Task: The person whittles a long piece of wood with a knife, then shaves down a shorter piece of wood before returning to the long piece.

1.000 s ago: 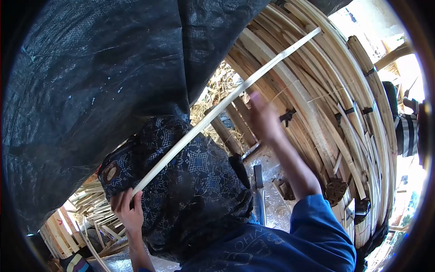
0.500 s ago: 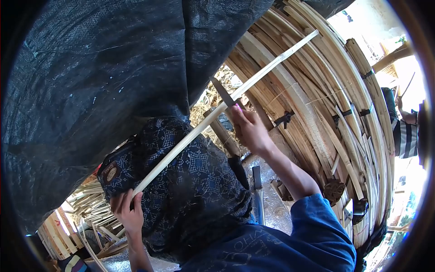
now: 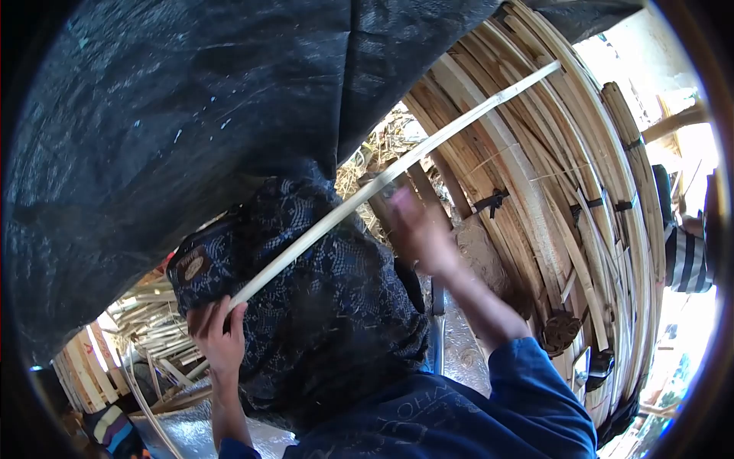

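Note:
A long pale wooden strip (image 3: 336, 216) runs slantwise across my lap, from lower left up to the right. My left hand (image 3: 218, 334) is closed around its lower end, thumb on one side and fingers on the other. Just below the middle of the strip is my right hand (image 3: 425, 236), smeared by motion, its fingers wrapped round a knife (image 3: 392, 190). The blade is blurred and close to the strip's underside. Dark patterned cloth (image 3: 329, 306) covers my legs beneath the strip.
Bundled long wooden slats (image 3: 535, 176), tied with black bands, curve along the right. A black plastic sheet (image 3: 191, 99) hangs at upper left. Straw-like shavings (image 3: 394, 138) lie beyond my knees. Cut sticks (image 3: 153, 329) are piled at left. A person in striped clothing (image 3: 686, 260) is at far right.
My right hand has moved down along the strip, back toward me, and the knife blade no longer shows clearly across it. My left hand keeps its hold on the lower end.

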{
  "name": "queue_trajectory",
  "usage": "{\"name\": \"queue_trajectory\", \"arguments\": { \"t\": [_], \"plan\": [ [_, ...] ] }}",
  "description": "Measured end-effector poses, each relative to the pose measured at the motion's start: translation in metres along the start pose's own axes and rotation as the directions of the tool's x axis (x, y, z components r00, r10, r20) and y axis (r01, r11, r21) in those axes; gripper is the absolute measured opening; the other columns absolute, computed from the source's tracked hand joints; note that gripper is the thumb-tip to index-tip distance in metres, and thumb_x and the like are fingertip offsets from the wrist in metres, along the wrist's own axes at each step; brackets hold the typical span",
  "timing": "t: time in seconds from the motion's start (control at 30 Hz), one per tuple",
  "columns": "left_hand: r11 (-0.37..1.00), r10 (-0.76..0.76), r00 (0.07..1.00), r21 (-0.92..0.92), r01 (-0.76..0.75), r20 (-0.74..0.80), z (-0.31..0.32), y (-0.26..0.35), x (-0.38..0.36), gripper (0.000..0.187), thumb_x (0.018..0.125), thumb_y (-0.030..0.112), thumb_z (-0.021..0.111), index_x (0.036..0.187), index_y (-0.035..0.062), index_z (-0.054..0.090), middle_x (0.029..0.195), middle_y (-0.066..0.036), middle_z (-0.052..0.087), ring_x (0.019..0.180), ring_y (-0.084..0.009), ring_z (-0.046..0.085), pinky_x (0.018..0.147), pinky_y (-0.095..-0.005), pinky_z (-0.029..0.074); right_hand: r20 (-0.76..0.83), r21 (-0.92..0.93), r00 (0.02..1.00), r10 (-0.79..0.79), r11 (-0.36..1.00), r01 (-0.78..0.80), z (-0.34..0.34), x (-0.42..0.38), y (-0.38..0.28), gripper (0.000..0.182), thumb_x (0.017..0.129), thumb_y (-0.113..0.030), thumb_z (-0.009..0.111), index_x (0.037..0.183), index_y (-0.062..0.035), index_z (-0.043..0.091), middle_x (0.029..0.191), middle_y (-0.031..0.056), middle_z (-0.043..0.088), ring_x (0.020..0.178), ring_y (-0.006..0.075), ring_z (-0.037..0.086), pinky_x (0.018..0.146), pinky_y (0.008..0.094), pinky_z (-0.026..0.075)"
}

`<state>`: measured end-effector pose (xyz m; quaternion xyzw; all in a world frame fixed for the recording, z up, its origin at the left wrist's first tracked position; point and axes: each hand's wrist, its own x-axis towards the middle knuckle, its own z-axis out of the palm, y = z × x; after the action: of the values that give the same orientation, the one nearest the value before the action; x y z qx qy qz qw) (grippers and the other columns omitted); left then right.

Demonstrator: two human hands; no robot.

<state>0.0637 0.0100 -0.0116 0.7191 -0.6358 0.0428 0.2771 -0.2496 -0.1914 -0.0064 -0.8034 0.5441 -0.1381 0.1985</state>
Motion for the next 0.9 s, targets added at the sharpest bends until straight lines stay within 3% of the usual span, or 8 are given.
{"name": "queue_trajectory", "arguments": {
  "t": [0.1, 0.17, 0.2, 0.23, 0.6, 0.67, 0.77, 0.9],
  "plan": [
    [0.999, 0.043, 0.999, 0.017, -0.042, -0.028, -0.003, -0.002, 0.002, 0.023, 0.081, 0.021, 0.073, 0.089, 0.0013, 0.066, 0.075, -0.007, 0.064, 0.066, -0.0255, 0.057, 0.065, -0.0386, 0.04, 0.332, 0.661, 0.852, 0.405, 0.544, -0.517, -0.007, -0.025, -0.061, 0.034, 0.101, -0.034, 0.047, 0.11, -0.0035, 0.059, 0.062, -0.0024, 0.048, 0.053, 0.0058, 0.046, 0.039, 0.0218, 0.033],
    [0.998, 0.055, 0.997, 0.0, -0.055, -0.049, -0.003, 0.0, 0.0, 0.022, 0.081, 0.022, 0.073, 0.088, 0.0019, 0.066, 0.073, -0.006, 0.063, 0.066, -0.0244, 0.057, 0.065, -0.038, 0.039, -0.024, 0.594, 0.972, 0.233, 0.785, -0.173, -0.002, -0.011, 0.01, 0.051, 0.1, -0.049, 0.039, 0.08, -0.0044, 0.055, 0.053, -0.0014, 0.045, 0.044, 0.0102, 0.041, 0.042, 0.0313, 0.037],
    [0.998, 0.053, 0.998, 0.017, -0.052, -0.038, -0.004, 0.001, 0.001, 0.022, 0.081, 0.022, 0.073, 0.088, 0.0029, 0.066, 0.072, -0.005, 0.064, 0.065, -0.0234, 0.057, 0.065, -0.0373, 0.039, 0.243, 0.957, 0.968, 0.059, 0.147, -0.249, -0.026, -0.012, 0.026, 0.034, 0.101, -0.032, 0.045, 0.103, -0.0023, 0.063, 0.062, -0.0024, 0.049, 0.047, 0.0105, 0.047, 0.035, 0.0249, 0.031],
    [0.999, 0.038, 0.998, 0.017, -0.037, -0.04, -0.003, 0.001, 0.002, 0.022, 0.081, 0.022, 0.073, 0.088, 0.0029, 0.066, 0.072, -0.005, 0.064, 0.065, -0.0234, 0.057, 0.065, -0.0373, 0.039, 0.257, 0.405, 0.873, 0.414, 0.774, -0.486, -0.019, -0.008, -0.027, 0.051, 0.101, -0.043, 0.041, 0.079, -0.0012, 0.059, 0.056, 0.0049, 0.054, 0.051, 0.0135, 0.054, 0.044, 0.034, 0.043],
    [0.997, 0.072, 0.994, -0.009, -0.073, -0.082, 0.0, -0.003, 0.002, 0.023, 0.078, 0.024, 0.076, 0.089, 0.0059, 0.067, 0.072, -0.002, 0.063, 0.063, -0.021, 0.057, 0.06, -0.035, 0.04, 0.325, 0.513, 0.928, 0.182, 0.79, -0.335, 0.046, -0.066, -0.092, 0.04, 0.101, -0.033, 0.047, 0.095, 0.0031, 0.063, 0.054, 0.0078, 0.044, 0.059, 0.0187, 0.054, 0.059, 0.0367, 0.045],
    [0.999, 0.028, 0.998, -0.032, -0.03, -0.053, -0.002, -0.002, 0.001, 0.023, 0.077, 0.022, 0.077, 0.089, 0.0045, 0.067, 0.075, -0.005, 0.064, 0.066, -0.024, 0.058, 0.062, -0.0364, 0.042, -0.111, 0.157, 0.988, -0.103, 0.98, 0.12, 0.051, -0.065, -0.065, 0.036, 0.099, -0.035, 0.05, 0.089, -0.0034, 0.062, 0.052, 0.0043, 0.042, 0.055, 0.0173, 0.052, 0.053, 0.0338, 0.043],
    [0.996, -0.053, 0.999, -0.068, 0.053, -0.005, -0.005, -0.002, 0.0, 0.026, 0.075, 0.02, 0.077, 0.094, 0.0046, 0.069, 0.08, -0.007, 0.065, 0.071, -0.026, 0.059, 0.066, -0.0372, 0.044, 0.326, 0.821, 0.847, 0.42, 0.319, -0.474, -0.013, -0.037, -0.054, 0.032, 0.099, -0.035, 0.05, 0.077, -0.0128, 0.054, 0.051, -0.0027, 0.038, 0.042, 0.0085, 0.04, 0.038, 0.0261, 0.033],
    [0.998, -0.023, 1.0, -0.059, 0.023, -0.006, -0.016, -0.001, -0.003, 0.041, 0.077, 0.029, 0.076, 0.112, 0.0103, 0.067, 0.093, -0.001, 0.065, 0.083, -0.0185, 0.06, 0.072, -0.0338, 0.044, 0.253, 0.898, 0.793, 0.555, 0.171, -0.405, -0.026, -0.023, -0.042, 0.035, 0.1, -0.038, 0.049, 0.073, -0.0161, 0.046, 0.051, -0.0084, 0.029, 0.038, 0.0009, 0.025, 0.031, 0.0206, 0.014]
  ]
}}
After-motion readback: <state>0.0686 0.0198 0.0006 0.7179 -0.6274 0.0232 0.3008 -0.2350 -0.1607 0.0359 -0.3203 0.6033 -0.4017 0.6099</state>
